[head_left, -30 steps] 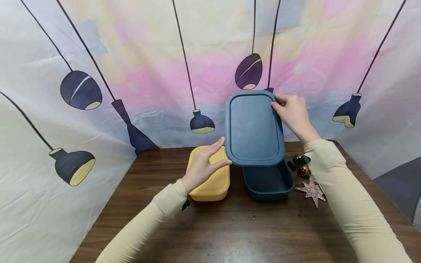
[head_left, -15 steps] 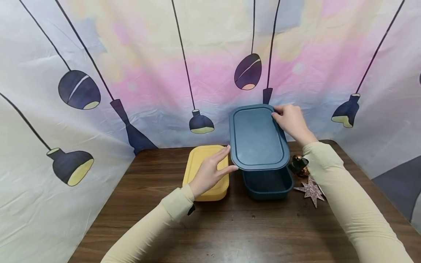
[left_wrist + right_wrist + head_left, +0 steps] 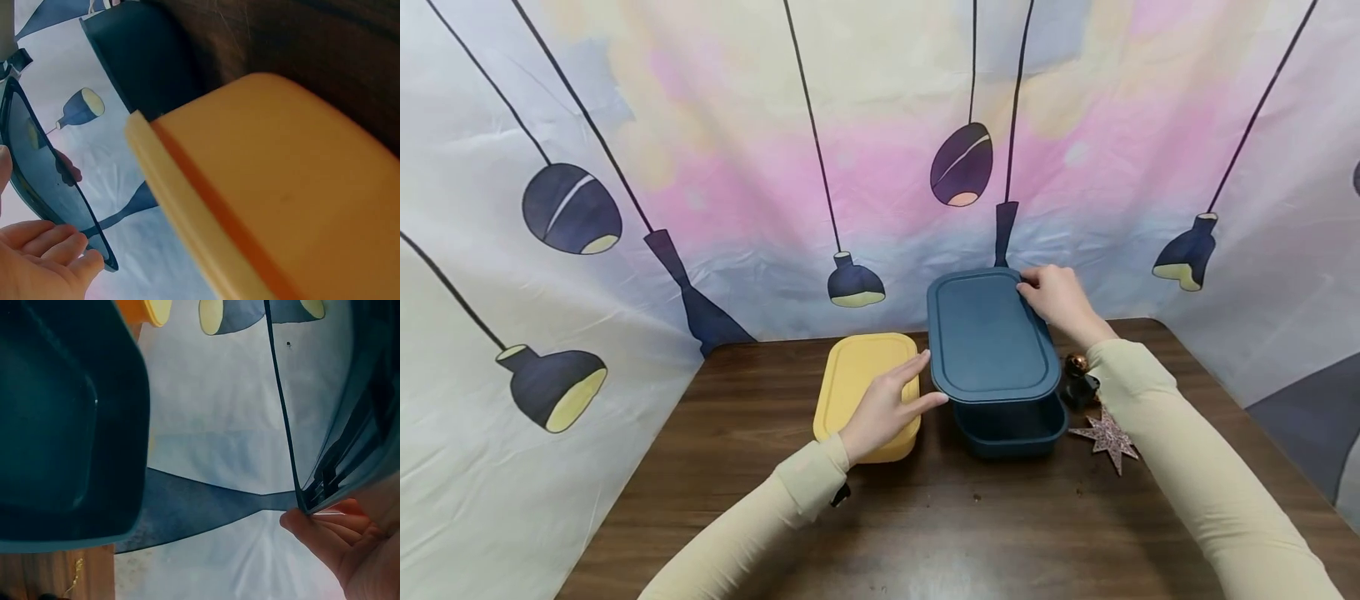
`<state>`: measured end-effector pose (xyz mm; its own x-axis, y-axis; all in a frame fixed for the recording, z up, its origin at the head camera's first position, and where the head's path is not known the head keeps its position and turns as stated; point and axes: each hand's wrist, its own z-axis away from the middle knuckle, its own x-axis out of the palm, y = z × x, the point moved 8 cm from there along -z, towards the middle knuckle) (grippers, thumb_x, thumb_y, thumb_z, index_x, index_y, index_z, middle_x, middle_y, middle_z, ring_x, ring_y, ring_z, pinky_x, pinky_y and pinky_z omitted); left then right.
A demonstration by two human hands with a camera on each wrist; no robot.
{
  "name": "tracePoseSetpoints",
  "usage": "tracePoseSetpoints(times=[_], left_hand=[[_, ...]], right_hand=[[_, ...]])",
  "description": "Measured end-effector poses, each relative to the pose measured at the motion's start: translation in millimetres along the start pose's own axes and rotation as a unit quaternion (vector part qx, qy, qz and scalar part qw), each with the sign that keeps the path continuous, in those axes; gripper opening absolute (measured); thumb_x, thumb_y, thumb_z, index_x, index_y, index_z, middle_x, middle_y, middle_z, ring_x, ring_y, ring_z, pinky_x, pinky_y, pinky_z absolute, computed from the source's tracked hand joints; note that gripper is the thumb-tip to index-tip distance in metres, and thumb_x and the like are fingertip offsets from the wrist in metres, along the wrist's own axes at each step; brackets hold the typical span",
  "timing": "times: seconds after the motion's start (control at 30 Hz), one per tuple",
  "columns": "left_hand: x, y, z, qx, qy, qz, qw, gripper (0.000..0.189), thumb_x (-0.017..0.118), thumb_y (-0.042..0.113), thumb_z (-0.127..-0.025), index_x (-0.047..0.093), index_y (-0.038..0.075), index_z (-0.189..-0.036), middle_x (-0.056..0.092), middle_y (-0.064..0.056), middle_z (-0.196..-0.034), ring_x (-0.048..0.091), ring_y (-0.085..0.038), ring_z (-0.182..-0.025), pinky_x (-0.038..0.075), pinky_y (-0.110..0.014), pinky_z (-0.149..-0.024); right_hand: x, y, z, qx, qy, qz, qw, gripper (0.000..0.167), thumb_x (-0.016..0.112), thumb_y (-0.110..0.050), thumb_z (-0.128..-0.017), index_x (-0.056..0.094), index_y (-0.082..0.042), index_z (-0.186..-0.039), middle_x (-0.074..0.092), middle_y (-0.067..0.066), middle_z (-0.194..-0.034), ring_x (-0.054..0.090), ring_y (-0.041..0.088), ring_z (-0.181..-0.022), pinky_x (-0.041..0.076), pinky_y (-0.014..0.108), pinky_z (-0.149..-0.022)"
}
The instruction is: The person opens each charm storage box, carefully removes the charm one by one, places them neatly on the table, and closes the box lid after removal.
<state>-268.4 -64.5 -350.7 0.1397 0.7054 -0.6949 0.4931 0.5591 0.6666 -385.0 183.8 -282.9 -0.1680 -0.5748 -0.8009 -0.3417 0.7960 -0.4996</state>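
A dark blue rectangular lid point(image 3: 988, 337) with rounded corners hangs tilted above its matching blue lunch box point(image 3: 1011, 433), which stands uncovered on the table. My right hand point(image 3: 1063, 302) pinches the lid's far right corner between thumb and fingers; the right wrist view shows this grip point(image 3: 337, 544) beside the box's interior point(image 3: 50, 425), where I see nothing lying. With straight, spread thumb and index finger, my left hand point(image 3: 880, 412) touches the lid's near left edge. Below that hand sits a yellow lunch box point(image 3: 848, 375) with its lid on. The lid hides the blue box's rear part.
On the brown wooden table point(image 3: 940, 533), a glittery pink star point(image 3: 1107, 442) lies right of the blue box. Behind it is a shiny copper-coloured ornament point(image 3: 1077, 364), partly hidden by the right wrist's camera. A fabric backdrop point(image 3: 737, 167) with printed lamps hangs behind the table.
The blue lid has come down towards the blue box and tilted flatter, with both hands following it. My left hand has also shifted slightly right.
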Motion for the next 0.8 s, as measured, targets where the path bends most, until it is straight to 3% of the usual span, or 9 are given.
tracePoseSetpoints(times=[0.27,0.63,0.8], left_hand=[[15.3,-7.0,2.5,-0.014,-0.025,0.007,0.9996,0.081,0.068,0.049,-0.093,0.036,0.012,-0.157,0.036,-0.007,-0.16,0.034,-0.02,-0.147,0.034,-0.041,-0.116],[23.6,-13.0,4.6,-0.019,-0.054,-0.01,0.9983,0.079,0.064,0.051,-0.095,0.036,0.009,-0.156,0.036,-0.008,-0.16,0.034,-0.021,-0.147,0.035,-0.041,-0.116],[30.8,-15.2,5.7,-0.023,-0.067,-0.029,0.9971,0.079,0.062,0.052,-0.097,0.036,0.008,-0.157,0.036,-0.01,-0.16,0.035,-0.024,-0.146,0.036,-0.042,-0.115]], right_hand=[[15.2,7.9,4.5,0.001,-0.028,-0.003,0.9996,0.036,0.054,-0.009,-0.105,0.059,0.01,-0.134,0.065,0.033,-0.12,0.07,0.035,-0.082,0.054,0.043,-0.068],[32.6,18.0,8.0,0.016,-0.066,0.001,0.9977,0.038,0.053,-0.01,-0.105,0.057,0.011,-0.137,0.061,0.034,-0.127,0.067,0.042,-0.098,0.056,0.051,-0.082],[38.9,21.1,11.6,0.018,-0.08,0.008,0.9966,0.036,0.053,-0.009,-0.105,0.058,0.012,-0.134,0.061,0.034,-0.125,0.068,0.04,-0.092,0.055,0.05,-0.079]])
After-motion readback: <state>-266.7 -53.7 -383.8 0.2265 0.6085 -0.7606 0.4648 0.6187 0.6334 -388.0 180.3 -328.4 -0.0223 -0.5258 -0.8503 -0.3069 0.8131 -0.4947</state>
